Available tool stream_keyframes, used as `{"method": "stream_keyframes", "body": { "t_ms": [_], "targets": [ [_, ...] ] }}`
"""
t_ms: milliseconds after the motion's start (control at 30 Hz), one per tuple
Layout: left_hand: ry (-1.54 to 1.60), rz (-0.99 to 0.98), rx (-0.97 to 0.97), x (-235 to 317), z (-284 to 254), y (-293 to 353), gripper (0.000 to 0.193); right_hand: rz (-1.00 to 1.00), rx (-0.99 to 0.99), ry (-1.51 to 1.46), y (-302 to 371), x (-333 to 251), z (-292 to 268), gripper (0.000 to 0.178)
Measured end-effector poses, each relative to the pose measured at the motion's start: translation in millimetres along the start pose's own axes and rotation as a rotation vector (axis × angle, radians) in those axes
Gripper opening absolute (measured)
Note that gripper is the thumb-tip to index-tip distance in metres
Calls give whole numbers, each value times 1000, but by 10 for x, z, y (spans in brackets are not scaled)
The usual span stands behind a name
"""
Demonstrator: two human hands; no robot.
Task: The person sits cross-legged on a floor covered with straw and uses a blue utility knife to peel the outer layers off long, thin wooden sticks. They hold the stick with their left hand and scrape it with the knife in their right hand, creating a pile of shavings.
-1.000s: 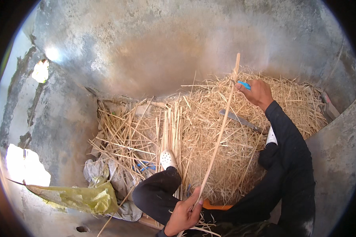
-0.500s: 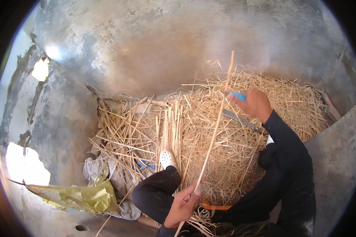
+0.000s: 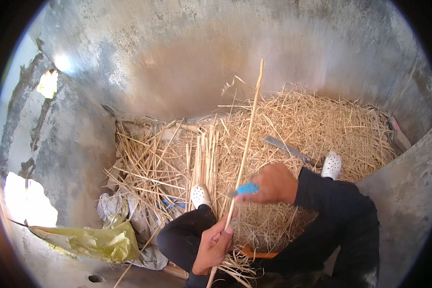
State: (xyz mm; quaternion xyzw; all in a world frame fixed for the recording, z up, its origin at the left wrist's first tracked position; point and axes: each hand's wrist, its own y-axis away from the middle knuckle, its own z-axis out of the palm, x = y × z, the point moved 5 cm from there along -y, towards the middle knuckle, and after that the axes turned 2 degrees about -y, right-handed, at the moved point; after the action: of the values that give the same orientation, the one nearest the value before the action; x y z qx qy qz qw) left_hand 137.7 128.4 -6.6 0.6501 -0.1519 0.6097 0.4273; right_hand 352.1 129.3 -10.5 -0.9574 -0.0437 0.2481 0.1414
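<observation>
A long, pale wooden stick (image 3: 252, 119) slants up and away from me, with a curled shaving hanging beside its far part. My left hand (image 3: 213, 247) is closed round its lower part, near my knee. In my right hand (image 3: 273, 185) is a blue-handled knife (image 3: 246, 188), its short blade at the stick just above my left hand. The fingers of the right hand are closed on the handle and slightly blurred. On the heap of shavings (image 3: 321, 120) lies a larger blade with a dark handle (image 3: 288, 148).
Straight sticks (image 3: 205, 156) lie in a bundle beside my left shoe (image 3: 200, 196); my right shoe (image 3: 331, 165) rests on the shavings. Loose sticks are scattered at left. Yellow sheeting (image 3: 91, 242) and grey sacking sit lower left. Concrete walls (image 3: 187, 57) enclose the spot.
My right hand and the knife have slid down along the stick toward my left hand. The stick has tilted more upright, and my right shoe has come into fuller view.
</observation>
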Motion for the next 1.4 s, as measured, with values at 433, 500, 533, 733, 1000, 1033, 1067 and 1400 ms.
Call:
{"method": "stream_keyframes", "body": {
  "t_ms": [433, 500, 533, 733, 1000, 1033, 1067, 1400],
  "targets": [
    [-186, 22, 30, -14, -36, 93, 43, 449, 5, 154, -293, 1139, -233, 78],
    [-108, 31, 73, -71, -58, 10, 42, 117, 59, -32, -200, 543, 107, 84],
    [-124, 59, 96, -23, -73, 23, 42, 83, 36, 21, -235, 404, 120, 84],
    [-228, 90, 112, 75, -20, 119, 42, 294, 174, 68, -325, 821, -271, 87],
    [-342, 151, 148, 128, -2, 155, 41, 146, 118, 109, -278, 497, -142, 87],
    [-339, 129, 143, 124, -1, 147, 41, 202, 88, 140, -349, 603, -235, 87],
    [-324, 129, 139, 100, 4, 144, 41, 225, 79, 110, -313, 650, -196, 87],
    [-357, 148, 136, 70, 25, 190, 41, 265, 158, 155, -399, 834, -492, 86]
  ]
}}
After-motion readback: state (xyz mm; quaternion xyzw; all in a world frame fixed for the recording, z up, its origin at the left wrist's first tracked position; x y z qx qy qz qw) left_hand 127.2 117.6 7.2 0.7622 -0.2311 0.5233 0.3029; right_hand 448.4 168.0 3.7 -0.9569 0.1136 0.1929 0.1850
